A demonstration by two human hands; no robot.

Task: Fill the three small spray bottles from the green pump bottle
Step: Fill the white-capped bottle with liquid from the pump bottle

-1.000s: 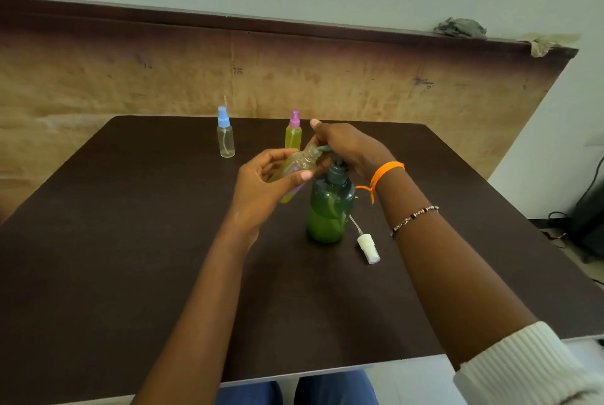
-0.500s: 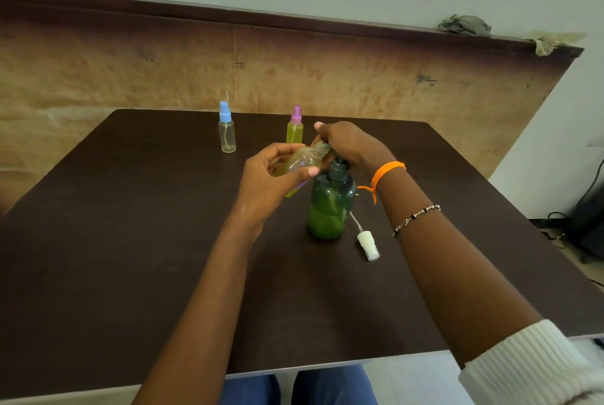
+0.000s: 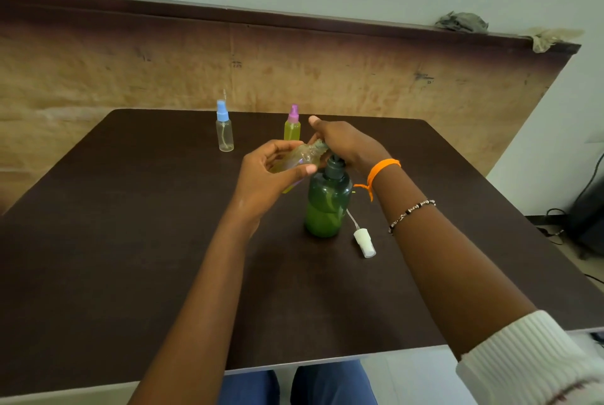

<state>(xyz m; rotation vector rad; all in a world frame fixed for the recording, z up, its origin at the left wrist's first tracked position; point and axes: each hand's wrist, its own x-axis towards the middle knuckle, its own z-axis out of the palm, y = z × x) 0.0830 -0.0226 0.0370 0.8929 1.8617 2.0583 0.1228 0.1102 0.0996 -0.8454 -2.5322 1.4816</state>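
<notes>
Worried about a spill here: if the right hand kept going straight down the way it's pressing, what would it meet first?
The right hand sits on the green pump bottle, so it would likely meet the pump head first, though contact is hidden.

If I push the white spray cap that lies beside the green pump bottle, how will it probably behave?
The white spray cap lies on its side on the table, so it would probably roll, curving rather than going straight. It looks like small, light plastic and should slide easily. Its thin dip tube would likely bend against the green pump bottle.
</notes>
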